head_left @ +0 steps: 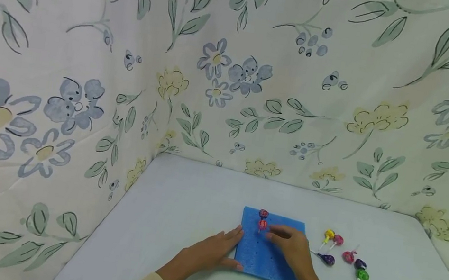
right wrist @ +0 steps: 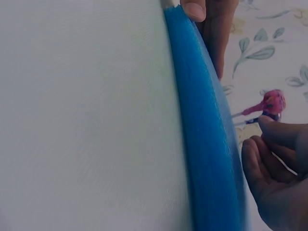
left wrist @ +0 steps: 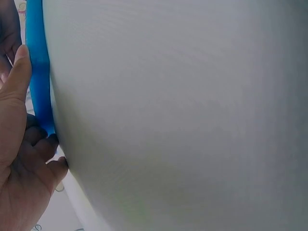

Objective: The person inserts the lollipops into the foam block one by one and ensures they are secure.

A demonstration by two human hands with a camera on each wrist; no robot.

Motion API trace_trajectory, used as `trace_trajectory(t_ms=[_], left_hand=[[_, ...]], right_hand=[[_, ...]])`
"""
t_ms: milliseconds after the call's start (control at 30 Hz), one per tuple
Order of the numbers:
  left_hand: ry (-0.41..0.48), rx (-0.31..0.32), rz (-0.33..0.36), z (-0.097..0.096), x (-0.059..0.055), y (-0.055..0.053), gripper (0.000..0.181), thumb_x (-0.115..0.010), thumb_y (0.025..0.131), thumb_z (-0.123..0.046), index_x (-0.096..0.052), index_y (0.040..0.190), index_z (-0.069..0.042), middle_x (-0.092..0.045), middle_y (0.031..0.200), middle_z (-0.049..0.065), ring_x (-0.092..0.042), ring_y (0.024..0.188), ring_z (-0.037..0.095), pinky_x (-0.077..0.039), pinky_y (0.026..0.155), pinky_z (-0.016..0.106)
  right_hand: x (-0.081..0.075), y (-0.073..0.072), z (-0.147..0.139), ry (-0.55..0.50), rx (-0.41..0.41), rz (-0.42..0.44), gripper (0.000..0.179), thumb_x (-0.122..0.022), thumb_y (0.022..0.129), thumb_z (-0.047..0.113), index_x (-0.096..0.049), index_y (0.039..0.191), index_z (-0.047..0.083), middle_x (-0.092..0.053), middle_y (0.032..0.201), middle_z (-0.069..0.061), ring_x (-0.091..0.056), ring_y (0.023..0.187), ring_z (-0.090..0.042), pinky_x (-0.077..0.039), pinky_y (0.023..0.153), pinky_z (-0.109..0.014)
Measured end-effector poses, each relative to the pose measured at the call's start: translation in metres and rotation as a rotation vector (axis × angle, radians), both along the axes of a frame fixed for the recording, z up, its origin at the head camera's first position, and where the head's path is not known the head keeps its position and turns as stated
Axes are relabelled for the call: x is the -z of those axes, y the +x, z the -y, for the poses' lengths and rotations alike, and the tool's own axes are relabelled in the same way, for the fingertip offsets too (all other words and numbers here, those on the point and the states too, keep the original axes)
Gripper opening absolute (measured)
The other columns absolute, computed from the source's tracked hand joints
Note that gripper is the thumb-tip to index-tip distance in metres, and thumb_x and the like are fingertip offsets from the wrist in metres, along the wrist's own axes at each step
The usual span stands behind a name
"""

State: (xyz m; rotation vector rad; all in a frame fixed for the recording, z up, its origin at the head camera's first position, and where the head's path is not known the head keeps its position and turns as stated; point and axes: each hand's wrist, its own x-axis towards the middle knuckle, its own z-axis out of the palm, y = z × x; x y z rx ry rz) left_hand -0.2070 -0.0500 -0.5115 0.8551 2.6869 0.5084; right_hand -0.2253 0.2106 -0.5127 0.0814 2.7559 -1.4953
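At the near left, left hand [head_left: 210, 253]: it is spreading its fingers along the side of the blue board [head_left: 252, 259], with the thumb touching the near edge. Maybe it is stopping the board from sliding.
Blue board: it is lying flat on the white table [head_left: 185, 201].
Loose lollipops [head_left: 348, 257]: six are lying right of the board, I am guessing so the right hand [head_left: 288, 249] is reaching them easily.
Right hand: its thumb and fingers are bending a little but sitting apart, pinching nothing that I am seeing. The tips are hovering just beside the front one of two red lollipops [head_left: 263, 225]; I cannot tell if they are touching it.
Red lollipops: they are standing toward the board's far end, heads up. The board is likely holding their sticks.
Flowery cloth [head_left: 268, 132]: it is hanging behind the table.
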Motion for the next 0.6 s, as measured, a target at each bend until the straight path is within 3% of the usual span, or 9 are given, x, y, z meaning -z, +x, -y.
trace_trajectory(t_ms=[267, 600], left_hand=[[0.011, 0.005, 0.002, 0.0, -0.001, 0.001, 0.097, -0.062, 0.096, -0.068, -0.027, 0.17, -0.015, -0.022, 0.177, 0.0, -0.034, 0.159, 0.03, -0.039, 0.124, 0.047], [0.021, 0.005, 0.012, 0.0, 0.001, 0.001, 0.098, -0.063, 0.096, -0.067, -0.026, 0.17, -0.015, -0.021, 0.178, 0.001, -0.031, 0.16, 0.026, -0.037, 0.125, 0.048]], right_hand=[[-0.008, 0.013, -0.019, -0.041, 0.051, 0.044, 0.033, -0.08, 0.098, 0.027, -0.078, 0.126, 0.009, -0.078, 0.122, -0.009, -0.071, 0.12, -0.03, -0.062, 0.097, -0.041], [-0.021, 0.033, -0.052, -0.015, 0.08, 0.071, 0.048, -0.078, 0.097, 0.044, -0.075, 0.132, 0.011, -0.073, 0.134, -0.011, -0.067, 0.126, -0.03, -0.061, 0.094, -0.029]])
